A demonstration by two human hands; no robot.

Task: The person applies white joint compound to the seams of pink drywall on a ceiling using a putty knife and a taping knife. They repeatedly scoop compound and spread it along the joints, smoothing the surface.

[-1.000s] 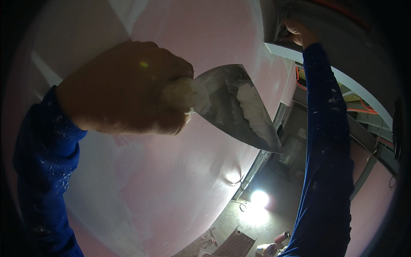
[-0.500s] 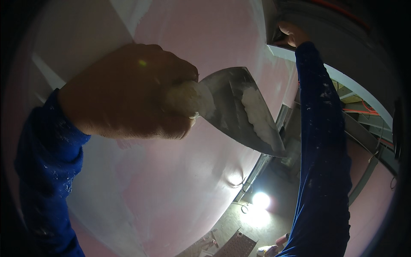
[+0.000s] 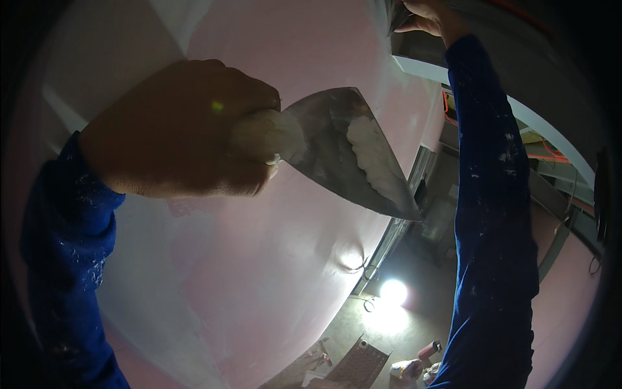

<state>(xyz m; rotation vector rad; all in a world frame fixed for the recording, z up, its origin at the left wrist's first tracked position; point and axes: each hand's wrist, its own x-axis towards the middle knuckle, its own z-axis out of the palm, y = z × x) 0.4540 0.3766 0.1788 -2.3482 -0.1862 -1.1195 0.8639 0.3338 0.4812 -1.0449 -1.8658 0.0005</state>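
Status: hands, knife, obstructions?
Left hand gripping knife. White paste along blade's far edge. Right hand raised, hold unclear. Right sleeve blocking some view.

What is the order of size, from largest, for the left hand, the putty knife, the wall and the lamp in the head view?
1. Wall
2. Left hand
3. Putty knife
4. Lamp, its edge blurred by glare

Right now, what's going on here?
A person's left hand grips a wide-bladed putty knife, with a strip of white paste along the blade's far edge, in front of a pink-and-white wall. The right hand is raised near the top of the view, close to a dark overhead surface; it is too dim to tell what it holds, if anything. A bright lamp shines lower down.
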